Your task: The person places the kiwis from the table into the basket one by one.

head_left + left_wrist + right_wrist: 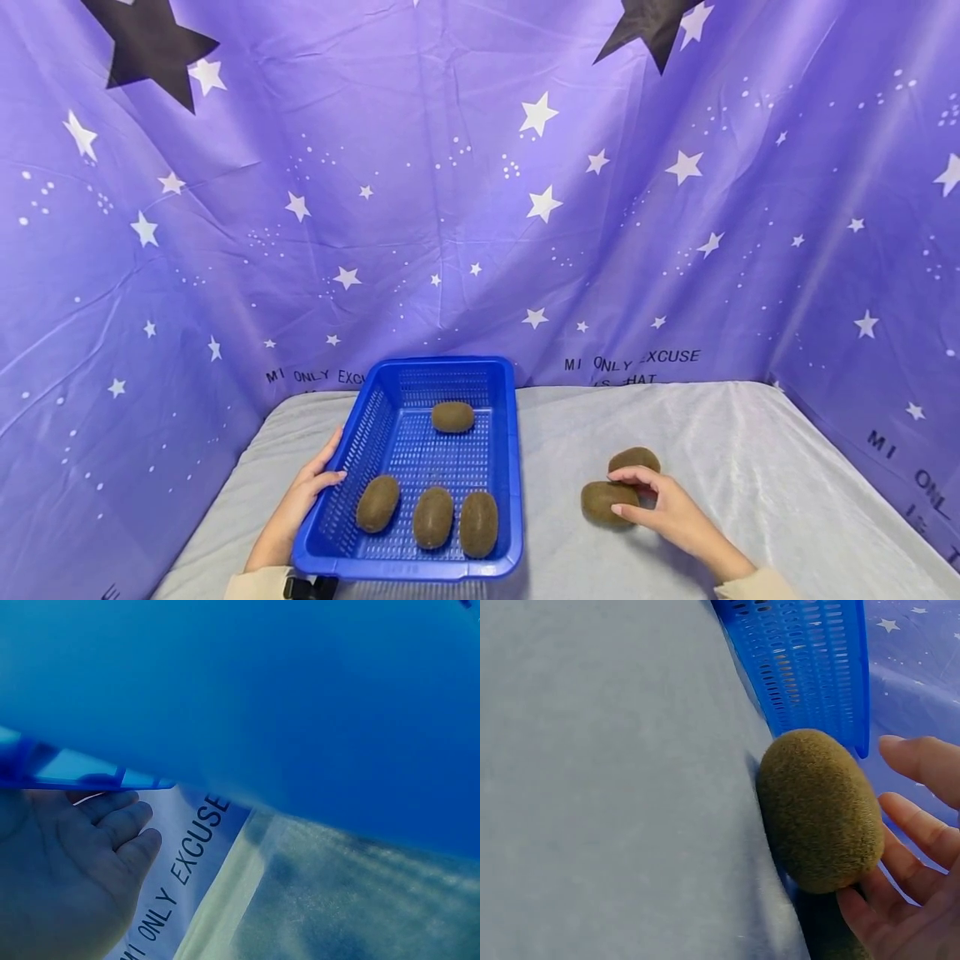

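My left hand (300,492) holds the left side of a blue plastic basket (517,467). In the left wrist view its fingers (124,821) lie under the rim, and the basket wall fills most of the picture. Right of the basket, two brown kiwis lie close together on the cloth. My right hand (671,508) is at the nearer kiwi (603,504), its thumb and fingers spread around the fruit's side. The right wrist view shows this kiwi (821,810) large, with the thumb apart from it. The farther kiwi (633,459) is partly covered by the hand.
Inside the basket, one kiwi (452,417) lies toward the back and three lie near the front, among them a kiwi (378,504) at the left. A pale grey cloth (750,450) covers the table. Purple star-printed fabric (465,208) hangs behind and at both sides.
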Available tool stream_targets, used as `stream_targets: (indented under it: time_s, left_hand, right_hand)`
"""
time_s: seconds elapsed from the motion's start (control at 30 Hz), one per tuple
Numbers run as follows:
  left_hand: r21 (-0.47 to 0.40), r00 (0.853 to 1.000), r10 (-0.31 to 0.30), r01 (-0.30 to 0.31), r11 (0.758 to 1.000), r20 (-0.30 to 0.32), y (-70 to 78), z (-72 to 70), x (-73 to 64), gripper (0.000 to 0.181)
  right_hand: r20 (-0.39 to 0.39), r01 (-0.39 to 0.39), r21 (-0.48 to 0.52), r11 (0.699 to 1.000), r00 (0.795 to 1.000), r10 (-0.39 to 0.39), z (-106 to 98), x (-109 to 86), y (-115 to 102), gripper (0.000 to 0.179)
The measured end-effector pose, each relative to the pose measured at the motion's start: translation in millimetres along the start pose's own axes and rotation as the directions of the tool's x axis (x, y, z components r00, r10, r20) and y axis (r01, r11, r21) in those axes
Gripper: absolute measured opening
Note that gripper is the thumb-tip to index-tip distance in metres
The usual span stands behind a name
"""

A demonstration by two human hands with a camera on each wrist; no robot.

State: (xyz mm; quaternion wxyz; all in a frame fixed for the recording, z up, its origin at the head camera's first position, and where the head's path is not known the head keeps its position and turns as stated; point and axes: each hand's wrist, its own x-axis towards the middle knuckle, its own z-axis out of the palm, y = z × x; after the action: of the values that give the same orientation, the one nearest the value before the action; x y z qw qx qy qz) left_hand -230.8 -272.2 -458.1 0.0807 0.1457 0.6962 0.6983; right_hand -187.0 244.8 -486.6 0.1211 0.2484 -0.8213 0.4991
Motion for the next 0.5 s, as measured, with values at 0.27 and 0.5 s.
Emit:
stream_targets:
  time_s: [0.27, 0.5]
  left_hand:
    - [0.022, 1.000, 0.016, -0.016, 1.000, -0.018, 0.5, 1.4, 1.6, 0.071]
    - [0.059, 0.997, 0.060, -0.058, 0.997, -0.039, 0.7, 2.4, 2.7, 0.069]
  right_hand:
    - [0.006, -0.027, 0.019, 0.999, 1.000, 0.027, 2.4, -3.2, 4.2, 0.032]
    - [-0.003, 0.016, -0.082, 0.997, 1.000, -0.016, 7.4, -5.4, 5.5, 0.040]
